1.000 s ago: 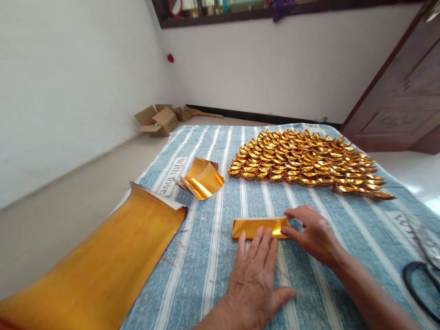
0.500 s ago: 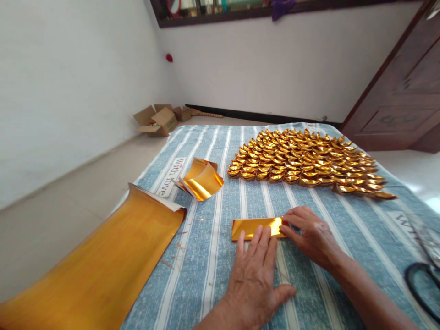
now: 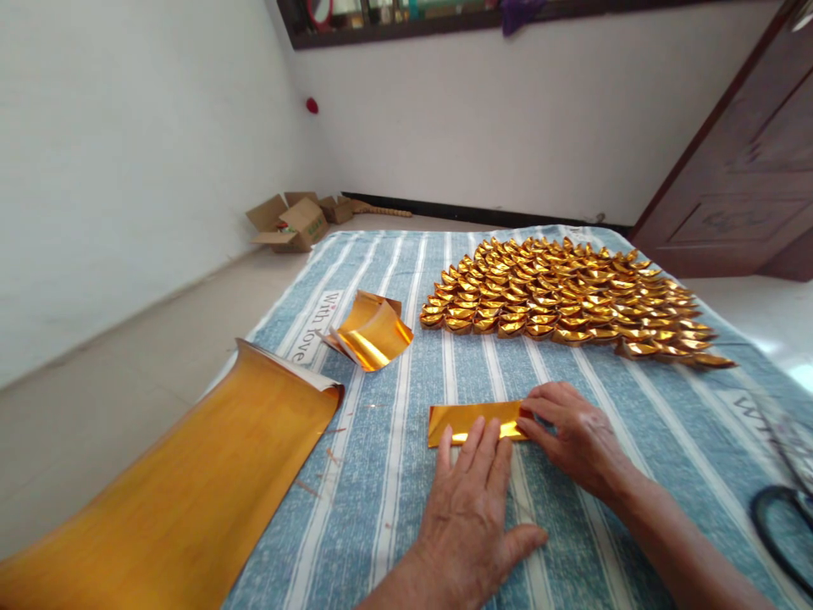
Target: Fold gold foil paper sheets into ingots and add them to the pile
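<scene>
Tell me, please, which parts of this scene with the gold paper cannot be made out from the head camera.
- Folded gold strip: its near edge lies under the left hand fingers, its right end under the right hand.
- Large gold sheet: cut off by the bottom-left edge.
- Scissors: only a dark handle loop shows at the right edge.
- Shelf items: cropped by the top edge.
- Gold ingots: far rows too small to count.

Two bare hands and forearms show — the left hand broad-backed, with creased knuckles and short plain nails. The right hand looks alike — no rings, watch or sleeve on either wrist.
</scene>
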Demonstrator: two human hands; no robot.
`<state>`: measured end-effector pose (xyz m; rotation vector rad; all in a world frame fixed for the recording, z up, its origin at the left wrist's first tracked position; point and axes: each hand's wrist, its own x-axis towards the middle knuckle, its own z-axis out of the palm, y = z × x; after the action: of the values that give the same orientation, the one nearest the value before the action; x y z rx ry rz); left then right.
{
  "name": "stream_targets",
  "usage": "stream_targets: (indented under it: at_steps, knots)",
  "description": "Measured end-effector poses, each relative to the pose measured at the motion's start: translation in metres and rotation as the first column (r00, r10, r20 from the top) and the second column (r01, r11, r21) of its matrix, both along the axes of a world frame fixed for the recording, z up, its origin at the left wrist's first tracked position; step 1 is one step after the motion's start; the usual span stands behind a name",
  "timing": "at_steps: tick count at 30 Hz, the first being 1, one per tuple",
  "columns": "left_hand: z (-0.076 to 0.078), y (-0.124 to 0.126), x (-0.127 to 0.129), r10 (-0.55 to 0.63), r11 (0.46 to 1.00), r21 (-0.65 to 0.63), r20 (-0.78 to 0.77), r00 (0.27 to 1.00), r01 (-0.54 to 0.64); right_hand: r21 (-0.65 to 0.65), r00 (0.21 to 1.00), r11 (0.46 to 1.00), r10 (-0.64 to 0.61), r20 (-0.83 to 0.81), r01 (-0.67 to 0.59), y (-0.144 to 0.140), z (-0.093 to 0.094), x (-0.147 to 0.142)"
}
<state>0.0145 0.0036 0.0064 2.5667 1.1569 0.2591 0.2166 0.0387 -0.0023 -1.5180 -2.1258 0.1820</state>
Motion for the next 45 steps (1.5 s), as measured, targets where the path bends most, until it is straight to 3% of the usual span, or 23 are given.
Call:
stream_targets:
  at_steps: [19, 24, 29, 35, 45]
  knots:
    - [0.006, 0.004, 0.0, -0.014, 0.998, -0.062, -0.03, 0.999, 0.012, 0.022, 0.991, 0.999, -0.033, 0.129, 0.03, -0.004, 0.001, -0.006]
    - [0.004, 0.004, -0.001, -0.017, 0.998, -0.059, -0.029, 0.999, 0.015, 0.082, 0.98, 0.996, 0.025, 0.196, -0.042, -0.004, 0.006, -0.012]
    - [0.001, 0.003, -0.001, -0.013, 0.999, -0.046, -0.006, 1.0, 0.013, 0.058, 0.973, 0.989, 0.119, 0.199, -0.133, -0.004, 0.007, -0.016]
    - [0.005, 0.004, -0.001, -0.015, 0.997, -0.073, 0.025, 1.0, 0.017, 0.144, 0.97, 0.971, 0.165, 0.181, -0.192, -0.002, -0.004, -0.018]
    - [0.005, 0.007, -0.002, -0.013, 0.993, -0.114, 0.079, 0.997, 0.022, 0.123, 0.958, 0.962, 0.217, 0.189, -0.242, -0.002, -0.004, -0.02]
